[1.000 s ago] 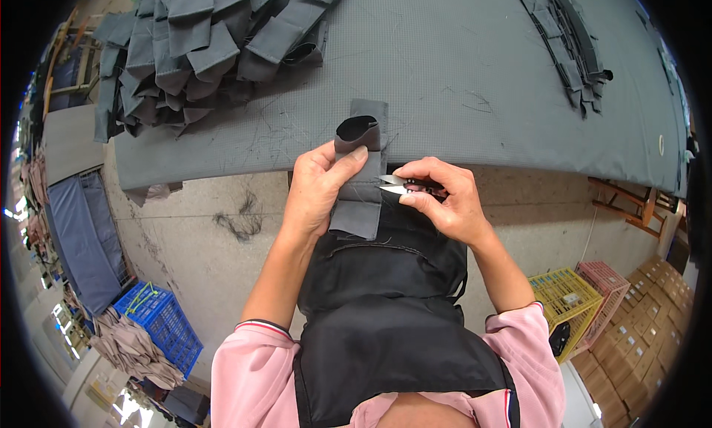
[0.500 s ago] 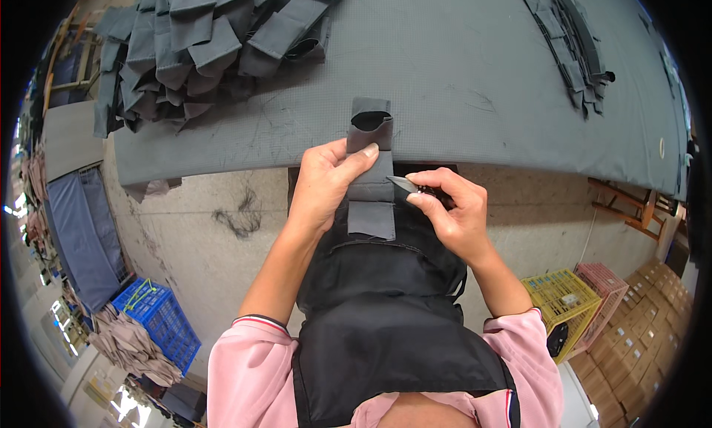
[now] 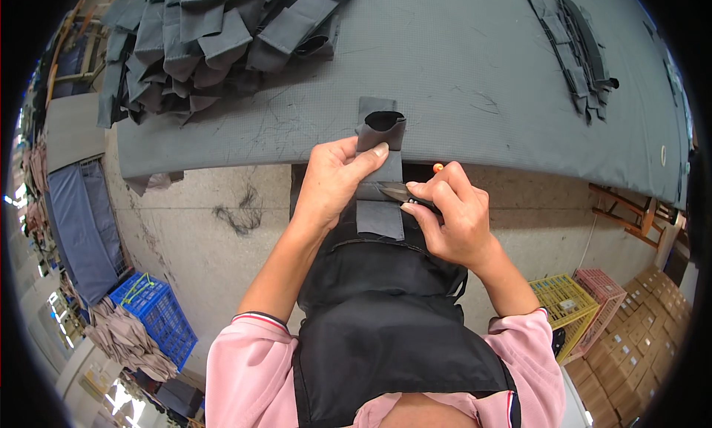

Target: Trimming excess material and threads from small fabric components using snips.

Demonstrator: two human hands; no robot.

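With a blue crate (image 3: 157, 313) bearing a yellow-green cord (image 3: 136, 286) at left, and a yellow crate (image 3: 562, 303) beside a pink crate (image 3: 599, 294) at right, contents unclear, the left hand (image 3: 328, 182) pinches a grey fabric strip (image 3: 389, 168) at the table (image 3: 452, 101) edge, the right hand (image 3: 457, 211) gripping dark snips (image 3: 397, 193) over it.

A pink top (image 3: 241, 391) is showing short sleeves (image 3: 519, 337), their cuffs (image 3: 259, 320) carrying thin dark, white and red stripes; a black apron (image 3: 404, 346) is covering the top's front.

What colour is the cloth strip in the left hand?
The cloth strip is grey, best seen in the head view.
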